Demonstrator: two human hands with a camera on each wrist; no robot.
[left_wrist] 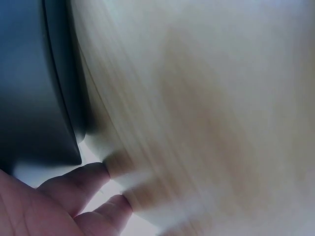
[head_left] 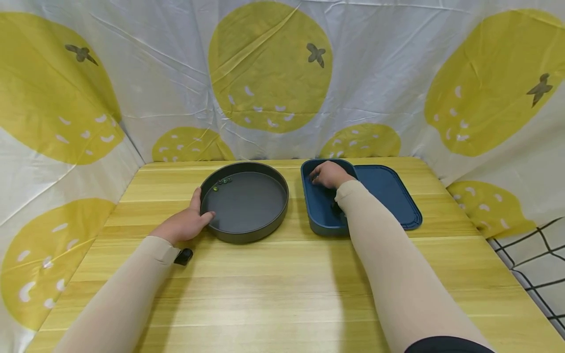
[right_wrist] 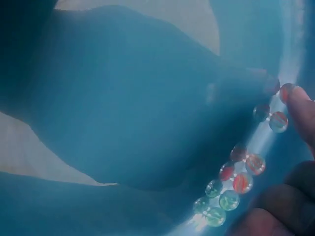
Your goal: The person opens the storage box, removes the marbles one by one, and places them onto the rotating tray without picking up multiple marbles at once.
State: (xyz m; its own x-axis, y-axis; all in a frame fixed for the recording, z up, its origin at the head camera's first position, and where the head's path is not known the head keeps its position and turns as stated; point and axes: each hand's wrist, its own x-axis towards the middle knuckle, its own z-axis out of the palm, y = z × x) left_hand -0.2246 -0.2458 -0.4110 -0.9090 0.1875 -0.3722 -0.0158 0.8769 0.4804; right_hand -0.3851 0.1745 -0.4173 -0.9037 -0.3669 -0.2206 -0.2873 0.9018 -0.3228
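My left hand [head_left: 184, 223] rests at the left side of a round dark grey pan [head_left: 247, 237], thumb at the rim and fingers along the outside. In the left wrist view, two fingertips [left_wrist: 118, 204] show beside the pan's wall [left_wrist: 37, 93]. Several small green marbles [head_left: 220, 182] lie inside the pan near its back left. My right hand [head_left: 330, 174] reaches into a deep blue rectangular box [head_left: 314, 208]. One fingertip touches an orange-streaked marble [right_wrist: 287, 92] by the box wall; I cannot tell if it is pinched. More orange and green marbles [right_wrist: 242, 183] line that wall, mirrored in it.
A flat blue lid [head_left: 386, 193] lies on the wooden table [head_left: 265, 289], right of the box and partly behind my right forearm. A white curtain with yellow fruit prints [head_left: 270, 66] hangs along the back and sides. Black wire grid [head_left: 538, 264] stands at the right edge.
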